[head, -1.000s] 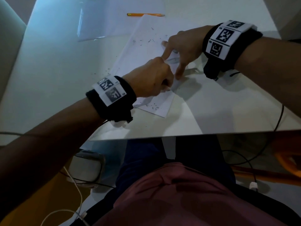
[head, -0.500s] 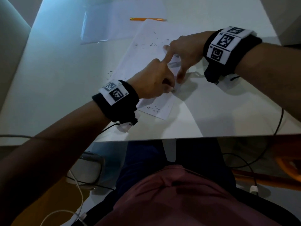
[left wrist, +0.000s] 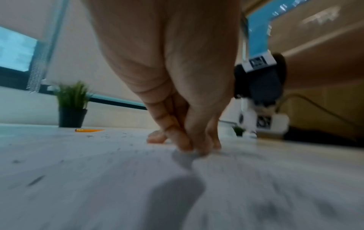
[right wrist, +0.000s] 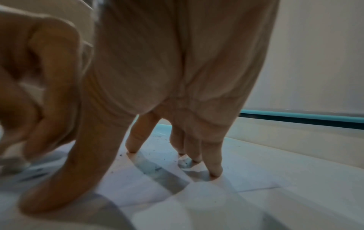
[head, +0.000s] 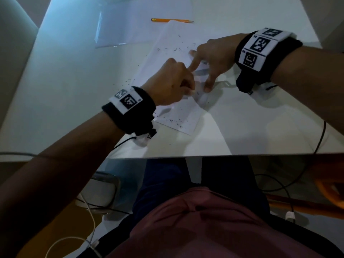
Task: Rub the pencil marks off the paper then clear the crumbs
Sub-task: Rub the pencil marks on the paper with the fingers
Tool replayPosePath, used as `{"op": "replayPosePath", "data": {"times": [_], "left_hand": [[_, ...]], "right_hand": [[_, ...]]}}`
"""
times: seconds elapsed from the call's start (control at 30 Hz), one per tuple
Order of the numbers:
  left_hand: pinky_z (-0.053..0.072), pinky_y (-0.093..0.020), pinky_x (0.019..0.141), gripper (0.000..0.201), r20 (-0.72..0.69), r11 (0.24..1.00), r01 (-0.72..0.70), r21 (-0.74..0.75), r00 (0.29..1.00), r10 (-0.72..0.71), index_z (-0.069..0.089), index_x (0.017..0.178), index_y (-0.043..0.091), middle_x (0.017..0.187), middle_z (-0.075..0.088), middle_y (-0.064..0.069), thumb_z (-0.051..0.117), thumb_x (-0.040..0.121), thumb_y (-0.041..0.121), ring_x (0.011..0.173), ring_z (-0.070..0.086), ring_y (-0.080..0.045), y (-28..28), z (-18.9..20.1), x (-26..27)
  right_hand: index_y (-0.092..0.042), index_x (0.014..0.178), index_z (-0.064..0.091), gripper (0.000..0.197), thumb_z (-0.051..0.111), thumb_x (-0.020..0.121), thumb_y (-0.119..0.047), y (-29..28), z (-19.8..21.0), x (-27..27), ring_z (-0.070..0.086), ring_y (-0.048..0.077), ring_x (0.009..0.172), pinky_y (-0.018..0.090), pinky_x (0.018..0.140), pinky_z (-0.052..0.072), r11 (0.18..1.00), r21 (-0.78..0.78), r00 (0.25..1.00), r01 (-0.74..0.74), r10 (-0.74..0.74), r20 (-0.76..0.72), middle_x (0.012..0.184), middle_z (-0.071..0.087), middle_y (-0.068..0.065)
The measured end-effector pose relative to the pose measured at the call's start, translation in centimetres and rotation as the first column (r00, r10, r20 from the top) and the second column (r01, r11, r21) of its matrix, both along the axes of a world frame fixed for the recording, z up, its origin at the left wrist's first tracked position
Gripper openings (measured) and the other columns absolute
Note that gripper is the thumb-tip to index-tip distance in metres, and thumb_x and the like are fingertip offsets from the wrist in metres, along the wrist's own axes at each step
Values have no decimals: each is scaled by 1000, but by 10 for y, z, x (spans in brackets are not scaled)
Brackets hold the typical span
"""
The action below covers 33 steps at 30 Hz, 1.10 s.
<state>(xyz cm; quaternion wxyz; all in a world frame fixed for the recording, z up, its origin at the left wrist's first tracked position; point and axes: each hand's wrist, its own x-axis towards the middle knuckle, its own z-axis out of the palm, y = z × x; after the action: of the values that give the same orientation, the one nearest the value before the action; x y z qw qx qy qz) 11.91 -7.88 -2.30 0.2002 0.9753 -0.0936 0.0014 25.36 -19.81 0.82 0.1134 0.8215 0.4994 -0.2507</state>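
Two hands meet over the paper (head: 173, 58) in the head view. The left hand (head: 171, 84) is curled tight, pinching something pale against the sheet, probably an eraser, though it is too hidden to be sure. The right hand (head: 210, 60) has its fingers spread straight, pressing the paper flat just beside the left. Dark crumbs (head: 175, 49) lie scattered on the sheet, and an orange pencil (head: 171, 20) rests beyond its far edge.

From the left wrist, the fingertips (left wrist: 189, 147) bunch together against the paper (left wrist: 98, 171), and only here does a potted plant (left wrist: 72, 105) show behind the pencil.

From the right wrist, the straight fingers (right wrist: 214, 168) plant on the paper (right wrist: 149, 186), a detail the head view blurs.

Such a thin sheet is light and likely to buckle or tear, so it is best pinned close to the rubbing spot.
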Motion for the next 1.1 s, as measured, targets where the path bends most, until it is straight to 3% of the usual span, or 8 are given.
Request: {"op": "replayPosePath", "data": {"times": [0.3, 0.4, 0.5, 0.7, 0.8, 0.87, 0.97, 1.1], "left_hand": [[50, -17, 74, 8, -201, 988, 152, 29, 969, -143, 80, 89, 14, 82, 76, 6, 76, 82, 13, 69, 67, -9, 2, 1, -41], [50, -16, 73, 6, -90, 997, 70, 19, 994, -68, 80, 86, 16, 79, 75, 7, 76, 82, 16, 66, 64, -4, 6, 5, -19], [56, -30, 76, 7, -40, 998, -57, 32, 998, 58, 80, 88, 16, 79, 75, 4, 77, 83, 20, 66, 63, -5, 10, 1, 1], [57, -32, 74, 7, -126, 999, -2, 51, 992, 9, 79, 86, 14, 79, 75, 5, 75, 82, 11, 67, 67, -8, 0, -7, -42], [55, -21, 77, 7, -220, 998, 65, 14, 974, -60, 80, 89, 15, 83, 75, 8, 76, 83, 14, 70, 67, -3, 1, -4, -54], [50, -13, 76, 6, -143, 999, 44, -4, 989, -44, 80, 86, 17, 79, 75, 9, 77, 81, 16, 64, 63, 0, 9, -1, -43], [53, -22, 76, 3, -17, 996, -89, -13, 996, 89, 79, 83, 15, 72, 73, 7, 77, 81, 18, 58, 59, 0, 21, 0, -21], [56, -27, 73, 5, -76, 997, -79, 10, 994, 79, 80, 83, 15, 72, 74, 5, 77, 79, 14, 62, 65, -8, 13, -2, -25]], "right_hand": [[-59, 139, 43, 90, 85, 59, -61, 2, 4, -4, 50, 30, 124, 43, 100, 47, 1000, -21, 1000, -10, 10, -9, 158, 30, 6], [-56, 137, 46, 87, 86, 60, -59, 2, 5, -5, 51, 31, 122, 43, 99, 47, 1000, -12, 1000, -4, 4, -13, 148, 40, 6], [-52, 136, 50, 83, 86, 62, -56, -1, 4, -4, 50, 29, 121, 43, 96, 45, 1000, -4, 1000, 5, -5, -17, 137, 45, 6], [-57, 140, 43, 89, 85, 62, -58, 1, 4, -4, 50, 30, 121, 40, 96, 47, 1000, -16, 1000, -14, 14, -9, 155, 34, 9], [-57, 140, 43, 89, 85, 62, -60, 1, 4, -4, 51, 30, 118, 40, 95, 47, 1000, -19, 1000, -14, 14, -10, 152, 36, 9], [-57, 140, 43, 89, 85, 62, -60, 2, 4, -4, 50, 30, 121, 39, 96, 45, 1000, -16, 1000, -12, 12, -4, 152, 36, 8], [-58, 140, 43, 89, 85, 61, -59, 2, 4, -5, 48, 30, 126, 41, 99, 44, 1000, -16, 1000, -11, 11, -7, 156, 32, 7], [-59, 140, 40, 90, 85, 62, -59, 2, 4, -5, 47, 30, 128, 42, 101, 44, 1000, -19, 1000, -10, 10, -8, 160, 27, 7]]}}
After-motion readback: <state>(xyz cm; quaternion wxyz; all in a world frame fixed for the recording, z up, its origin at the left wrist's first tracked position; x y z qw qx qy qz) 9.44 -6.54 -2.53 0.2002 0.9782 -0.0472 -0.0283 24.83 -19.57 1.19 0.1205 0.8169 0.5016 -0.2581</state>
